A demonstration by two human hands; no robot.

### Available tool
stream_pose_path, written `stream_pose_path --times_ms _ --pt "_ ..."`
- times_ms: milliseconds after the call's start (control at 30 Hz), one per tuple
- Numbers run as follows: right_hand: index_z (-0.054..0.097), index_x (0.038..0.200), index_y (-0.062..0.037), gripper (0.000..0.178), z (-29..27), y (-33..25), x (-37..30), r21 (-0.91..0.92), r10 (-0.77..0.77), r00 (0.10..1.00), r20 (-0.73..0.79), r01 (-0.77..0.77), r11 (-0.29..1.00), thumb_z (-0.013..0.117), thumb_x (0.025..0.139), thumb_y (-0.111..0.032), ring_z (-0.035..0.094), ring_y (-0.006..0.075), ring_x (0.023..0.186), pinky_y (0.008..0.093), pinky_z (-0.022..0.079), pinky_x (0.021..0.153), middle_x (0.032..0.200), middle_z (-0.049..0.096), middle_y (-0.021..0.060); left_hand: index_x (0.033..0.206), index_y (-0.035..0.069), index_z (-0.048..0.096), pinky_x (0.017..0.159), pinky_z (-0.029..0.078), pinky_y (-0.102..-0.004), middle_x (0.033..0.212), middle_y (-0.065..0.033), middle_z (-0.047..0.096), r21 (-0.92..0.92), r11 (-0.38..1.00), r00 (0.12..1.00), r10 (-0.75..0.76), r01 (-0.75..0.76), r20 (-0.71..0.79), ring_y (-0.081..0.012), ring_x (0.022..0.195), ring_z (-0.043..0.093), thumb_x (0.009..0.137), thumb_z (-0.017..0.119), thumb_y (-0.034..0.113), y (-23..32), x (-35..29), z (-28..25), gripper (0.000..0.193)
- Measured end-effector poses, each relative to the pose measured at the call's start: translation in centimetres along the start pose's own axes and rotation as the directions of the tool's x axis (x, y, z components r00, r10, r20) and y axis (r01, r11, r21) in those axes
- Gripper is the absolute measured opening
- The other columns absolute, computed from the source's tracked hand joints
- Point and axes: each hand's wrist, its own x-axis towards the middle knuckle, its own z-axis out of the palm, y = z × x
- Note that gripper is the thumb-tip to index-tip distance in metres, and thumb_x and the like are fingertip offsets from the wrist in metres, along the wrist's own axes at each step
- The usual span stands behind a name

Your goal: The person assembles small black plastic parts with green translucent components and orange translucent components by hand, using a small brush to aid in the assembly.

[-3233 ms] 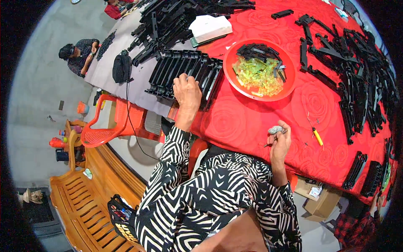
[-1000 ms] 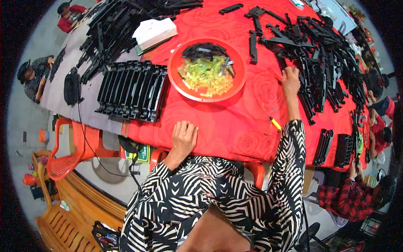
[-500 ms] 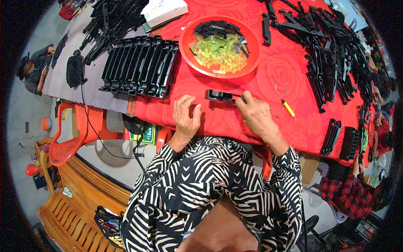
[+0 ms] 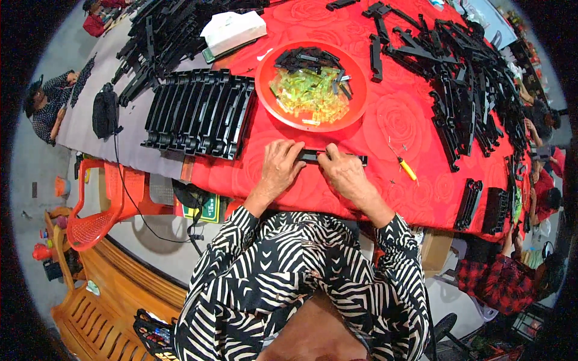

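A long black plastic part (image 4: 310, 156) lies crosswise on the red cloth in front of me, held between both hands. My left hand (image 4: 280, 165) has its fingers closed around the left end. The fingers of my right hand (image 4: 345, 172) are bent and pinched on it right of the middle, and its right end sticks out past them. Whether a smaller piece is under my fingertips I cannot make out. Just beyond my hands stands a red bowl (image 4: 262, 90) with clear yellow-green pieces (image 4: 310, 99) and small black parts (image 4: 306, 59). A yellow-handled screwdriver (image 4: 408, 170) rests to the right.
Similar black parts (image 4: 198, 114) stand in a row at left. Heaps of black parts lie far left (image 4: 159, 42) and right (image 4: 466, 90). A white tissue pack (image 4: 233, 31), a black pouch (image 4: 106, 111) with a cord, and a red chair (image 4: 90, 231) are around. Other people sit about the table.
My left hand, open and apart before, has come in and closed on the black part's left end. My right hand has shifted left and taken a pinch along the part.
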Motion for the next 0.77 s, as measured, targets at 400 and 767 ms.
stream_pose_path --times_ms 400,767 --pt "0.056 0.085 -0.0067 0.012 -3.9 7.7 4.7 0.224 0.369 0.865 -0.339 -0.307 0.925 0.062 0.078 -0.014 0.058 0.034 0.068 0.0426 0.047 0.054 0.082 0.052 0.0139 0.106 0.006 0.057 0.083 0.038 -0.0408 0.1 -0.0102 0.055 -0.01 0.999 0.998 -0.053 0.053 0.038 -0.0294 0.097 0.05 0.068 0.071 0.012 0.5 0.4 -0.3 0.041" --pt "0.063 0.082 -0.0015 0.015 0.3 10.6 11.2 -0.344 0.311 0.947 -0.073 -0.317 0.884 0.058 0.075 -0.013 0.064 0.0316 0.06 0.0414 0.051 0.049 0.082 0.061 0.0171 0.107 0.006 0.057 0.085 0.038 -0.0418 0.1 -0.0106 0.055 -0.036 0.999 1.0 -0.029 0.029 0.005 -0.0291 0.098 0.05 0.066 0.072 0.014 0.0 -0.1 0.0 0.045"
